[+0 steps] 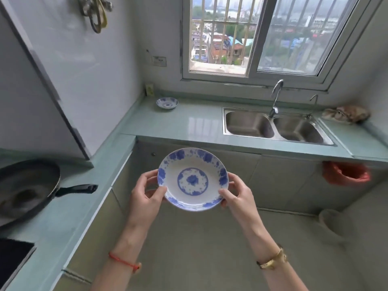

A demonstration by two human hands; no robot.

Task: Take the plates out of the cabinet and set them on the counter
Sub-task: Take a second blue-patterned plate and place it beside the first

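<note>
A white plate with blue flower print [192, 179] is held level over the floor, in front of the lower cabinet doors [235, 175]. My left hand [147, 196] grips its left rim and my right hand [237, 196] grips its right rim. A second, similar blue-and-white plate [167, 103] rests on the pale green counter [189, 124] in the far corner, left of the sink. The cabinet doors below the counter appear closed.
A double steel sink [273, 127] with a tap sits under the window. A black frying pan [27, 190] lies on the left counter, beside a dark hob [10, 261]. A red bag [346, 173] hangs at right; a pale bucket [333, 223] stands on the floor.
</note>
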